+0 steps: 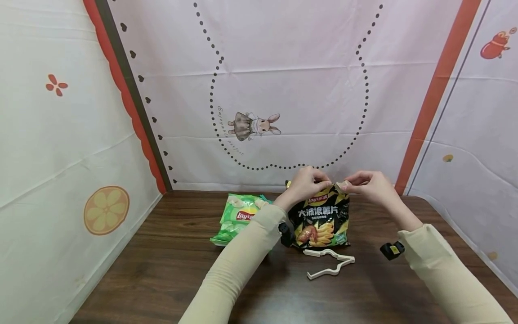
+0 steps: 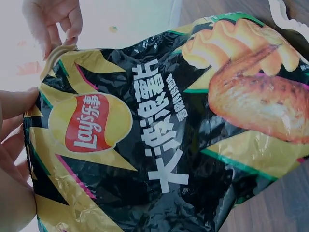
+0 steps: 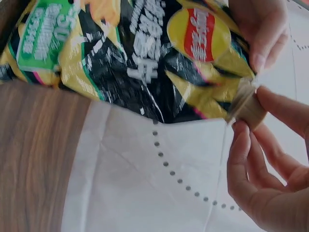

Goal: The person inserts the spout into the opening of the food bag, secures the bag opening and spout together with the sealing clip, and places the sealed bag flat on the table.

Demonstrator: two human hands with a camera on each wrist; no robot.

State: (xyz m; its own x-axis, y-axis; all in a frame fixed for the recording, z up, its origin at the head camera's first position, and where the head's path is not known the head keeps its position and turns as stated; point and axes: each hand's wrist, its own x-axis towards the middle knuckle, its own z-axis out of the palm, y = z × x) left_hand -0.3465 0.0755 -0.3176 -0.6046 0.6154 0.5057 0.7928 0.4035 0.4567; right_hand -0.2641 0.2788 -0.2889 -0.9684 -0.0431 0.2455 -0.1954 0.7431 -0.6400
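Note:
A black and gold bag of Lay's chips is held up by its top edge above the table. My left hand pinches that top edge near the middle, thumb in front in the left wrist view. At the bag's top right corner my right hand pinches a small beige clip between thumb and fingers. The clip sits over the corner of the bag, its far side hidden. Just in front of the bag, a pair of cream tongs lies spread apart on the table.
A green Lay's bag lies to the left, partly hidden behind my left sleeve. The dark wooden table ends at a printed white cloth hung behind it. Further cloth walls stand at both sides.

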